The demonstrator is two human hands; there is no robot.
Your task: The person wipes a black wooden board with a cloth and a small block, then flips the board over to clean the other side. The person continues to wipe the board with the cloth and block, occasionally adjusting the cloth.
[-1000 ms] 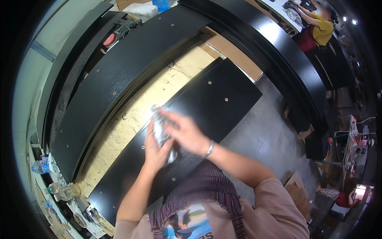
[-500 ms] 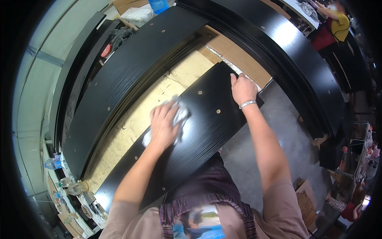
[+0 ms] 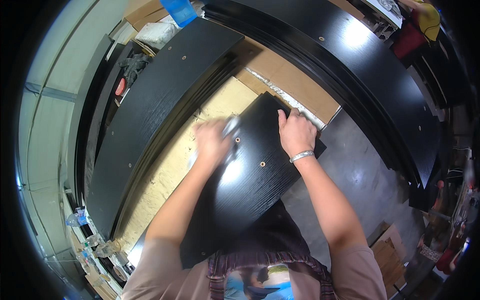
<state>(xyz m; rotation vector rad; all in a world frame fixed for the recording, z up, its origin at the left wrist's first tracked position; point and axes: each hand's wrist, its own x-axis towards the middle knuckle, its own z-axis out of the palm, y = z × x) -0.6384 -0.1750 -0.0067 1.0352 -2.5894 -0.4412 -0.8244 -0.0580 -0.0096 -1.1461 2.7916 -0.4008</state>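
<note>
While both forearms are reaching up from the lower edge, the left hand [image 3: 212, 142] is pressing a pale cloth [image 3: 229, 126] flat against a black wood-grain panel [image 3: 250, 185]; that hand is blurred, so I cannot tell how its fingers are set, and the cloth is showing only at its upper right and lower left. Just beside it, the right hand [image 3: 296, 134], with a silver bracelet [image 3: 301, 156] on the wrist, is lying palm down near the panel's far corner, its fingers [image 3: 284, 117] pressed together and curling over the far edge. Two small drilled holes are sitting in the panel between the hands. Under the panel, a desk [image 3: 170, 170] of pale chipboard is showing on the left, and a grey floor [image 3: 360, 175] is lying to the right. Beyond, a long black board [image 3: 165, 105] is running diagonally, with a brown cardboard sheet [image 3: 295, 82] and a wider glossy black board [image 3: 350, 55] past it. Farthest off, a blue container [image 3: 179, 10] is standing at the top edge
</note>
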